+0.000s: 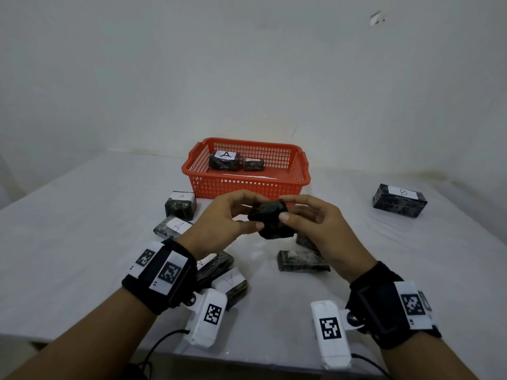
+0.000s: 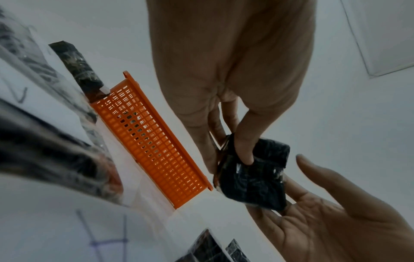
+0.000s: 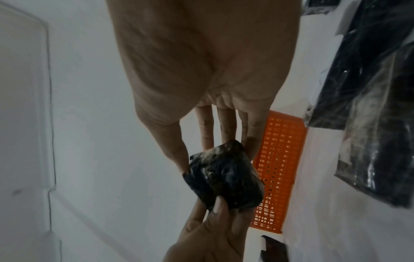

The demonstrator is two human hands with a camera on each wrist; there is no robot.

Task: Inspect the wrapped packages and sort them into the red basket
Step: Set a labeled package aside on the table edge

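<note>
A dark plastic-wrapped package (image 1: 271,220) is held in the air between both hands, in front of the red basket (image 1: 247,182). My left hand (image 1: 233,215) pinches its left side with thumb and fingers. My right hand (image 1: 304,215) pinches its right side the same way. In the left wrist view the package (image 2: 253,175) sits under my thumb, with the basket (image 2: 152,141) beyond. From the right wrist the package (image 3: 224,177) shows no label. Inside the basket lie two wrapped packages, one marked A (image 1: 224,159) and a smaller one (image 1: 253,163).
Several wrapped packages lie on the white table: two labelled A (image 1: 181,204) (image 1: 171,227) at the left, more under my wrists (image 1: 230,283) (image 1: 301,260). A package marked B (image 1: 399,200) stands apart at the right. A wall rises behind the basket.
</note>
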